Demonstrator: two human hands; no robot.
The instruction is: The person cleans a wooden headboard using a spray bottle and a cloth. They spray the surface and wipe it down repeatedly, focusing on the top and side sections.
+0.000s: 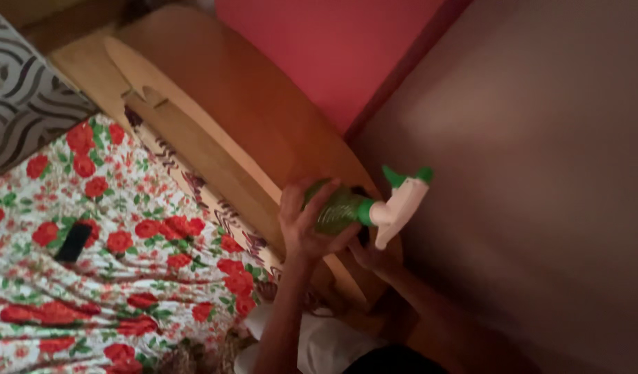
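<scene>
Left hand: My left hand [302, 221] was closed around the green body of the bottle [340, 208], fingers curled over its top and thumb underneath, in a firm grip.

Right hand: My right hand [371, 257] sat under the bottle's neck, just below the white sprayer [400, 205]. Most of it was hidden behind the bottle, so I could not tell whether its grip was closed or loose.

Bottle: It lay tilted almost level in the air, over the rounded end of the headboard [236, 118], its green body to the left and the sprayer head pointed right, toward the wall [541, 173].

Sprayer: The head was white, with a green nozzle tip and a green trigger piece on top.

Headboard: It was pale brown wood with a curved top edge, running from upper left down to my hands.

Bed: The bed [125, 277] was spread with a sheet of red roses and green leaves on white, well to the left of the bottle.

Phone: A small dark phone [74, 242] lay flat on the sheet, well apart from both hands.

Wall: The wall was dull brown on the right, with a red panel [333, 55] beside it at the top.

Cloth: A white cloth [319, 343] showed below my forearms at the bottom edge.
</scene>
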